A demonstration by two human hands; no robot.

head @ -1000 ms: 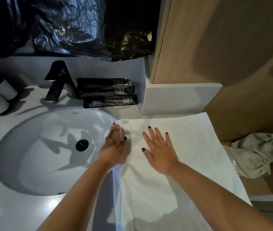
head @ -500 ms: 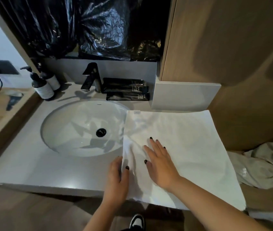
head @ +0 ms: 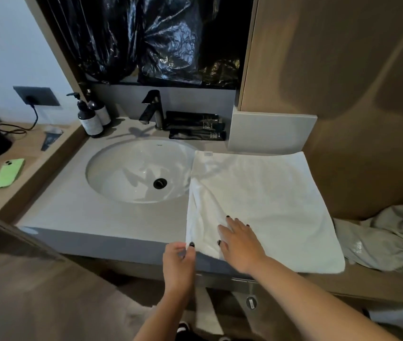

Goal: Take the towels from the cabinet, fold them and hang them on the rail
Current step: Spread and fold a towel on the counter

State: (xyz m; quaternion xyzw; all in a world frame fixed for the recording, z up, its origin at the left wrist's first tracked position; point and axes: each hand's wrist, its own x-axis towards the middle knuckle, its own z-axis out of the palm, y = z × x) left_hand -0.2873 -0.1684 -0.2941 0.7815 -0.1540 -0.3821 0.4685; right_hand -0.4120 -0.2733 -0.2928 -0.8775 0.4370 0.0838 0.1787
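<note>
Under your right hand point(head: 241, 244), in the single head view, a white terry-cloth towel point(head: 264, 205) lies spread over the grey stone vanity counter point(head: 72, 212). Its near edge hangs slightly over the counter's front and its far edge, carrying a small label, lies well beyond your fingertips. Your right hand rests flat on the near left part of the cloth, fingers straight and spread, pressing it down. Your left hand point(head: 179, 263) is just beside it, at the near left corner, with thumb and fingers pinching that corner at the counter's edge.

To the left of your left hand, beyond the towel's left edge, is a white oval sink basin point(head: 131, 173); the cloth's edge overlaps its rim. Beyond the basin stand a black tap point(head: 152, 109) and two dark pump bottles point(head: 92, 116). To the right of your right hand, past the towel, a crumpled grey cloth point(head: 387, 242) lies on a lower wooden ledge.

The towel looks soft, limp and light, so it should sag and wrinkle wherever it is unsupported, and there are already creases near your right fingers. Taking it by two corners of one edge seems best, carrying them across to the opposite edge, then smoothing flat. No rail is visible from here.
</note>
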